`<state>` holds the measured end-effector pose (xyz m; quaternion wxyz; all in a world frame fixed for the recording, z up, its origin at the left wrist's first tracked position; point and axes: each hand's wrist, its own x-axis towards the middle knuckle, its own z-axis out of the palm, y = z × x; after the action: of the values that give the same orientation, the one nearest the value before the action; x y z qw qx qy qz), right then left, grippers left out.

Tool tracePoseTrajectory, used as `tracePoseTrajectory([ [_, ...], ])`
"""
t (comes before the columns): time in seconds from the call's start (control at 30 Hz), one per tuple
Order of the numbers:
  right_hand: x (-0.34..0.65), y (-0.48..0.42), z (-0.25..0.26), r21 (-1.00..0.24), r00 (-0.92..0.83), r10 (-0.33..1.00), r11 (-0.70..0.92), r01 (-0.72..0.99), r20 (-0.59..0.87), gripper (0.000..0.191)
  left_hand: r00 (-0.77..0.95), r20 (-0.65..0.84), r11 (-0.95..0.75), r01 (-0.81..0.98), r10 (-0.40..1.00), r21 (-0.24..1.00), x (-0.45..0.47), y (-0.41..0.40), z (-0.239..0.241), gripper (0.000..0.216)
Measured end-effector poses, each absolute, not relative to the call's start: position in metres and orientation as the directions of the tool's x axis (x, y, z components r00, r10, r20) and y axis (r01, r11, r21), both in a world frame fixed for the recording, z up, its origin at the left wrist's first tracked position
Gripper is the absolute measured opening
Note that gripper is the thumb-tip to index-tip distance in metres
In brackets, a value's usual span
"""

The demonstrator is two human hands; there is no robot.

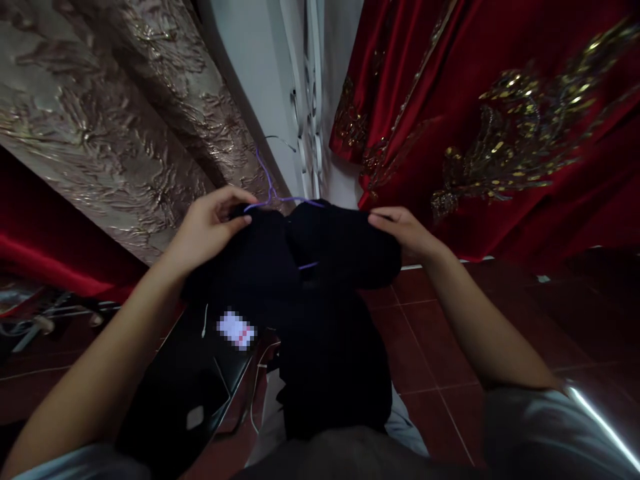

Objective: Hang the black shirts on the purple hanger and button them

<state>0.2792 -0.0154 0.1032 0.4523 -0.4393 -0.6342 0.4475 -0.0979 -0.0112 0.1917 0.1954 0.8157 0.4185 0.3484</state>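
Note:
A black garment (pixel 335 320) hangs in front of me, dark enough that its kind is hard to make out. Inside its neck and shoulders sits a purple wire hanger (pixel 271 190), whose hook points up and away from me. My left hand (pixel 213 223) pinches the garment's left shoulder close to the hanger's arm. At the opposite shoulder, my right hand (pixel 400 228) grips the black cloth between thumb and fingers. A short purple stretch of the hanger's lower bar shows through the neck opening.
A black table (pixel 165 373) at lower left bears a lit phone-like screen (pixel 237 329) and a small pale object (pixel 195 418). Beige textured curtains (pixel 125 113) hang at left, red sequined curtains (pixel 480 133) at right. White door bars (pixel 313 100) stand between; red tiles (pixel 425 347) cover the floor.

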Motion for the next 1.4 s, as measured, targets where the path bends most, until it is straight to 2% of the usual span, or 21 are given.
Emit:
tracePoseTrajectory([
  [0.07, 0.275, 0.001, 0.123, -0.959, -0.004, 0.959, 0.282, 0.037, 0.282, 0.044, 0.259, 0.639, -0.641, 0.596, 0.724, 0.484, -0.089, -0.001, 0.187, 0.025],
  [0.13, 0.271, 0.022, 0.148, -0.927, 0.118, 0.921, 0.375, 0.004, 0.373, 0.048, 0.152, 0.822, -0.662, 0.678, 0.550, 0.318, -0.078, 0.000, 0.179, 0.023],
  [0.2, 0.270, 0.041, 0.169, -0.905, 0.147, 0.894, 0.425, 0.024, 0.424, 0.053, 0.224, 0.882, -0.689, 0.711, 0.414, 0.143, -0.066, -0.005, 0.169, 0.022],
  [0.27, 0.273, 0.052, 0.178, -0.890, 0.175, 0.874, 0.452, 0.052, 0.454, 0.056, 0.440, 0.787, -0.734, 0.678, 0.432, 0.025, -0.054, -0.011, 0.156, 0.030],
  [0.33, 0.281, 0.049, 0.172, -0.877, 0.234, 0.847, 0.475, 0.067, 0.477, 0.055, 0.614, 0.558, -0.730, 0.683, 0.559, -0.020, -0.042, -0.016, 0.142, 0.044],
  [0.4, 0.290, 0.037, 0.157, -0.870, 0.276, 0.828, 0.487, 0.078, 0.489, 0.048, 0.631, 0.358, -0.662, 0.748, 0.688, -0.045, -0.034, -0.018, 0.128, 0.055],
  [0.47, 0.301, 0.023, 0.139, -0.866, 0.310, 0.813, 0.493, 0.083, 0.493, 0.042, 0.589, 0.278, -0.601, 0.798, 0.759, -0.049, -0.029, -0.020, 0.113, 0.055],
  [0.57, 0.313, 0.011, 0.120, -0.867, 0.381, 0.790, 0.493, 0.069, 0.480, 0.043, 0.530, 0.314, -0.578, 0.813, 0.788, 0.077, -0.028, -0.026, 0.095, 0.037],
  [0.7, 0.309, 0.000, 0.106, -0.877, 0.493, 0.740, 0.467, 0.112, 0.457, 0.035, 0.456, 0.453, -0.628, 0.680, 0.766, 0.379, -0.020, -0.044, 0.077, 0.012],
  [0.8, 0.275, -0.032, 0.087, -0.808, 0.710, 0.464, 0.532, 0.255, 0.530, 0.038, 0.283, 0.591, -0.641, 0.509, 0.755, 0.575, -0.002, -0.061, 0.062, 0.009],
  [0.83, 0.257, -0.047, 0.077, -0.784, 0.762, 0.371, 0.555, 0.276, 0.531, 0.037, 0.196, 0.620, -0.632, 0.447, 0.760, 0.633, 0.006, -0.067, 0.056, 0.011],
  [0.87, 0.237, -0.062, 0.065, -0.780, 0.801, 0.346, 0.584, 0.224, 0.489, 0.028, 0.105, 0.631, -0.618, 0.374, 0.769, 0.691, 0.014, -0.073, 0.050, 0.012],
  [0.9, 0.217, -0.077, 0.054, -0.801, 0.823, 0.401, 0.589, 0.105, 0.402, 0.018, 0.019, 0.625, -0.603, 0.292, 0.780, 0.743, 0.023, -0.079, 0.044, 0.016],
  [0.93, 0.197, -0.090, 0.044, -0.844, 0.780, 0.554, 0.532, -0.062, 0.292, 0.015, -0.051, 0.607, -0.586, 0.205, 0.793, 0.784, 0.030, -0.085, 0.039, 0.023],
  [0.97, 0.180, -0.100, 0.035, -0.885, 0.637, 0.746, 0.412, -0.217, 0.191, 0.017, -0.104, 0.581, -0.569, 0.123, 0.807, 0.813, 0.037, -0.090, 0.034, 0.033],
  [1.0, 0.165, -0.108, 0.028, -0.908, 0.473, 0.870, 0.300, -0.292, 0.136, 0.020, -0.150, 0.557, -0.555, 0.059, 0.817, 0.830, 0.042, -0.096, 0.031, 0.043],
  [1.03, 0.153, -0.113, 0.025, -0.922, 0.340, 0.936, 0.210, -0.326, 0.094, 0.023, -0.187, 0.537, -0.543, 0.020, 0.823, 0.839, 0.046, -0.101, 0.028, 0.051],
  [1.1, 0.140, -0.116, 0.023, -0.944, 0.206, 0.975, 0.145, -0.295, 0.086, 0.028, -0.239, 0.504, -0.517, 0.010, 0.830, 0.856, 0.047, -0.108, 0.026, 0.059],
  [1.2, 0.139, -0.116, 0.029, -0.970, 0.222, 0.964, 0.185, -0.157, 0.147, 0.027, -0.265, 0.491, -0.496, 0.052, 0.830, 0.867, 0.040, -0.113, 0.026, 0.059],
  [1.3, 0.140, -0.120, 0.031, -0.972, 0.347, 0.919, 0.223, -0.070, 0.186, 0.024, -0.223, 0.484, -0.482, 0.067, 0.846, 0.874, 0.037, -0.115, 0.024, 0.050],
  [1.4, 0.136, -0.125, 0.030, -0.957, 0.517, 0.836, 0.271, -0.101, 0.183, 0.024, -0.191, 0.427, -0.431, 0.026, 0.884, 0.902, 0.043, -0.117, 0.021, 0.033],
])
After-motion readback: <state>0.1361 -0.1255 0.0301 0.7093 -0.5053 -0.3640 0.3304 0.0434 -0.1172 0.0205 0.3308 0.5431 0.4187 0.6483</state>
